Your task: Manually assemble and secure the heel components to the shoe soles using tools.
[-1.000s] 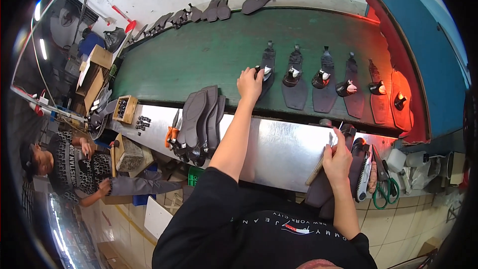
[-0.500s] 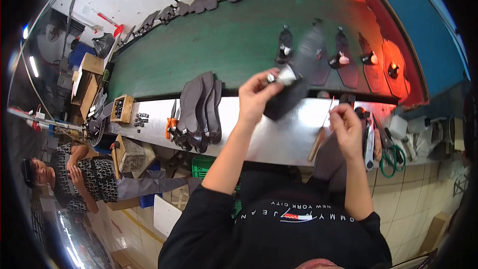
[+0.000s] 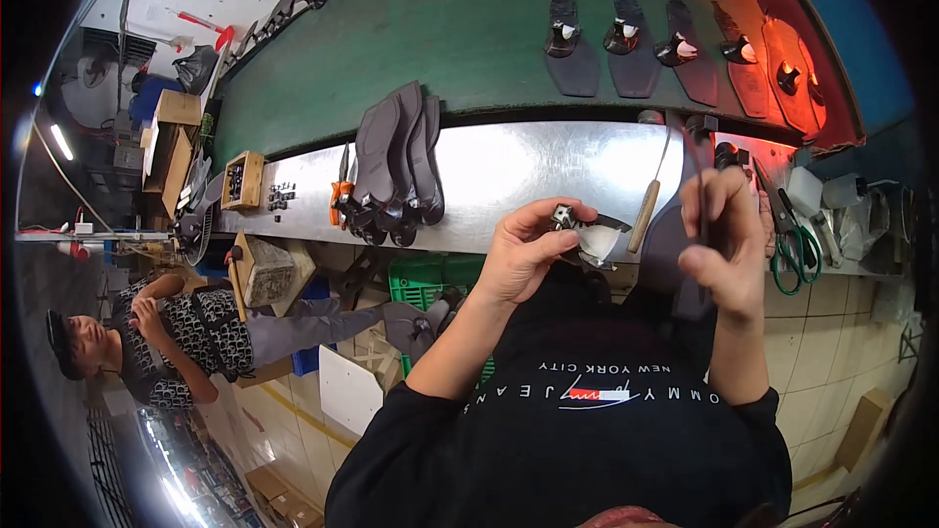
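My left hand [image 3: 528,252] pinches a black shoe strap [image 3: 608,223] with a white lining [image 3: 599,242] and a small square dark-and-pale piece at the fingertips. To its right, my right hand [image 3: 729,240] is raised with curled fingers and the thumb apart from them. A thin dark strip, smeared by motion, runs up between thumb and fingers; whether the hand grips it is unclear. Between my hands, a dark grey sole [image 3: 667,244] lies at the bench's near edge. Close above it rests a wooden-handled pointed tool [image 3: 646,210].
On the green belt [image 3: 469,59], several strapped soles [image 3: 572,68] lie in a row under red light. Dark soles [image 3: 377,152] stand stacked beside orange-handled pliers [image 3: 340,200]. Green-handled scissors [image 3: 797,254] and a hammer [image 3: 702,124] are at right. Another person [image 3: 186,332] is at left.
My left hand has come down from over the belt toward me with the strap. The right hand has risen and spread somewhat. The view has shifted, with the belt higher in it.
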The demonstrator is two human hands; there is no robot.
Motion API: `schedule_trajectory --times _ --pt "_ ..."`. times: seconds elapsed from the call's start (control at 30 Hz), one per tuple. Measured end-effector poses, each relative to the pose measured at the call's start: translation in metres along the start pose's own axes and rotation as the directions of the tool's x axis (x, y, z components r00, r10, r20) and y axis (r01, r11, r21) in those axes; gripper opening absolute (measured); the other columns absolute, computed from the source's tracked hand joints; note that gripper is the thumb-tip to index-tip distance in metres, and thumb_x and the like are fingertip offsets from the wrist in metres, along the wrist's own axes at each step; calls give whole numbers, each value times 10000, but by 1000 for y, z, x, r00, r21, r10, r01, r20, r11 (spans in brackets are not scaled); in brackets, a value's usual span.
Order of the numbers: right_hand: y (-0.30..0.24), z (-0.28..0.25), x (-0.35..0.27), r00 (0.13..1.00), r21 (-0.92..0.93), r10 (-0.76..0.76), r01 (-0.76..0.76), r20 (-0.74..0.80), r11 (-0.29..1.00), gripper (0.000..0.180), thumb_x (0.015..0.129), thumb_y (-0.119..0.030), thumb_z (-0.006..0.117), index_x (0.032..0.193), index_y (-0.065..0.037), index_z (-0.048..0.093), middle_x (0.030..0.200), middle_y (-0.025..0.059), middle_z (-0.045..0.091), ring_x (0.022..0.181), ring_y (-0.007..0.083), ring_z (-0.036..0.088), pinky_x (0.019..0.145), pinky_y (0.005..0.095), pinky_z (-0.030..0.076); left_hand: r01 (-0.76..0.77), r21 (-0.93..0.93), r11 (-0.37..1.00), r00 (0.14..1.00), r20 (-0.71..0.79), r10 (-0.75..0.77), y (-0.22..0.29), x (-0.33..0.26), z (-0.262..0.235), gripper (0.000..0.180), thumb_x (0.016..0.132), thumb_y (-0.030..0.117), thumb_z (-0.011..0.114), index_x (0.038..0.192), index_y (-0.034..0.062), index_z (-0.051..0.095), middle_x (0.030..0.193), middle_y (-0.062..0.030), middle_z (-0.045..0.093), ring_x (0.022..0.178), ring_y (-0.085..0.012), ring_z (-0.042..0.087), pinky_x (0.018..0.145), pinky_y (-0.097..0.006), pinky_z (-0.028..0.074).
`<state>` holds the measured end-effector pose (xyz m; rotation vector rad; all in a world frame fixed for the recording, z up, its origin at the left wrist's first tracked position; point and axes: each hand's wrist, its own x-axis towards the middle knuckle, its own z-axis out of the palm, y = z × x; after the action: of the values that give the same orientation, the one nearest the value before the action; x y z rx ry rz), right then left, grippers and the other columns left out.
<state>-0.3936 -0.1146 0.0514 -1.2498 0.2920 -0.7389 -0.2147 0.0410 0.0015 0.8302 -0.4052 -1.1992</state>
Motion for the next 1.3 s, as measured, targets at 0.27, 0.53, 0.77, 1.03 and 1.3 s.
schedule_trajectory --times 0.27,0.53,0.77,1.03,1.3 --pt "2 15 -28 997 -461 23 15 76 887 395 642 -14 765 1003 -9 605 831 76 579 752 160 541 707 257 435 -78 91 993 997 -3 79 -1 -5 -4 305 804 -54 649 1105 -7 639 1132 -140 650 953 -152 640 793 -264 546" --pt "17 15 -32 991 -505 -58 110 118 856 482 675 7 729 1144 25 621 1003 146 668 902 243 641 825 305 481 -118 123 985 993 40 114 1 -5 -4 317 765 -73 670 1075 -11 646 1130 -159 644 938 -153 637 753 -246 550" --pt "17 14 -31 992 -506 -53 104 114 856 444 675 0 730 1109 26 639 1033 155 673 922 258 646 840 323 485 -113 131 985 993 37 109 2 -4 -5 318 750 -73 679 1061 -12 652 1125 -163 645 955 -161 634 762 -253 550" --pt "19 13 -29 992 -513 -54 105 114 852 443 667 3 732 1102 21 649 1019 150 678 899 252 644 813 318 487 -131 159 979 991 46 125 3 -2 -2 305 743 -71 679 1043 -22 659 1116 -152 650 977 -176 633 799 -265 542" --pt "15 13 -26 986 -576 -87 154 142 803 427 664 -15 731 1085 0 664 967 138 675 851 259 638 776 331 482 -150 216 965 988 67 138 3 -2 -4 333 731 -73 696 1060 -25 678 1145 -158 643 1011 -193 630 825 -273 537"
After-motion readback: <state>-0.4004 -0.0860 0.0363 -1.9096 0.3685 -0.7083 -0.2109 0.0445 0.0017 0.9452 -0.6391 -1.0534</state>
